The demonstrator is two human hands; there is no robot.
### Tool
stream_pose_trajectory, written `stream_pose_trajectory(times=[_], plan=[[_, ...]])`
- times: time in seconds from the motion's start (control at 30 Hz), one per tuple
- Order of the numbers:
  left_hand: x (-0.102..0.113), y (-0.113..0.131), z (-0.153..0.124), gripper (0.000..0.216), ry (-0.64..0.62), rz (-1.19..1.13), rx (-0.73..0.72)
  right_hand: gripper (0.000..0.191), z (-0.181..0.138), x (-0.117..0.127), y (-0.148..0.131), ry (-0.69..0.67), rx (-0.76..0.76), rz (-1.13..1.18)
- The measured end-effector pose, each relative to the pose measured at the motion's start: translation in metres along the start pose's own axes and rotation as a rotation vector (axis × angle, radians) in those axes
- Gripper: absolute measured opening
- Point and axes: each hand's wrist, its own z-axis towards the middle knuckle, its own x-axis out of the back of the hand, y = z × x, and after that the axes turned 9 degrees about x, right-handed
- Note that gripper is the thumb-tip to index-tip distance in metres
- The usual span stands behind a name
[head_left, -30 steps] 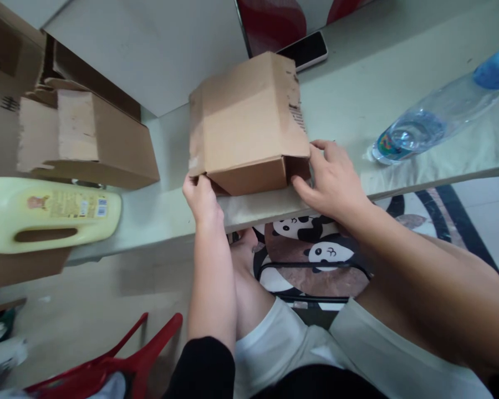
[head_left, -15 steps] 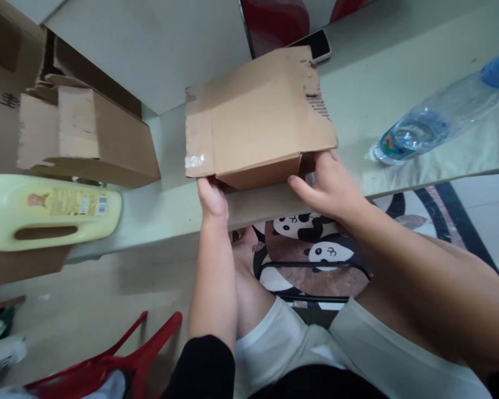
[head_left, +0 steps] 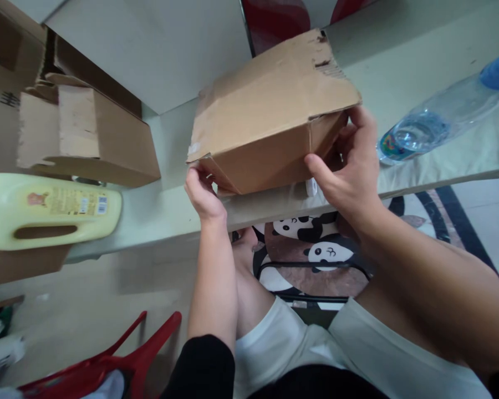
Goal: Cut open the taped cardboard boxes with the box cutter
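A brown cardboard box [head_left: 270, 105] with torn flap edges is held between my two hands over the front of the pale ledge. At its near left corner, my left hand [head_left: 205, 194] grips the flap from below, fingers partly hidden under the cardboard. My right hand [head_left: 353, 160] is curled round the near right corner, thumb on the front side and fingertips tucked beneath the flap. Below the box, beside my right thumb, a small white object [head_left: 311, 187] shows on the ledge; its kind I cannot make out.
A clear plastic bottle [head_left: 424, 124] with a blue cap lies at the right. On the left are another cardboard box [head_left: 120, 138] and a yellow jug [head_left: 87, 208]. The ledge edge [head_left: 170, 230] runs above my knees; a red stool [head_left: 139, 354] stands on the floor.
The box has tilted up and shifted slightly right, showing more of its front side. My right hand has risen with its corner; the phone behind the box is now hidden.
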Motion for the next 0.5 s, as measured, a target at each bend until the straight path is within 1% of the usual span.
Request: stream_pose_trajectory(times=[0.1,0.17,0.2,0.3,0.37,0.43,0.5], plan=[[-0.003,0.002,-0.001,0.036,-0.022,-0.031,0.007,0.051,0.001,0.001,-0.001,0.08,-0.002,0.087],[-0.003,0.004,-0.004,0.034,-0.047,-0.023,0.018,0.033,0.002,0.0,0.0,0.102,-0.083,0.158],[-0.003,0.005,-0.005,0.032,-0.065,-0.019,0.0,0.03,0.002,-0.001,0.001,0.106,-0.14,0.2],[-0.003,0.01,-0.01,0.026,-0.098,-0.079,-0.097,0.037,0.005,-0.004,0.003,0.136,-0.264,0.316],[0.0,0.014,-0.01,0.026,-0.075,-0.176,-0.113,0.032,0.006,-0.004,0.005,0.167,-0.268,0.364],[0.005,0.017,-0.005,0.03,-0.037,-0.222,-0.062,0.028,0.007,-0.002,0.005,0.209,-0.242,0.395],[0.012,0.018,0.005,0.026,-0.043,-0.136,0.031,0.03,0.007,0.001,0.005,0.264,-0.209,0.405]])
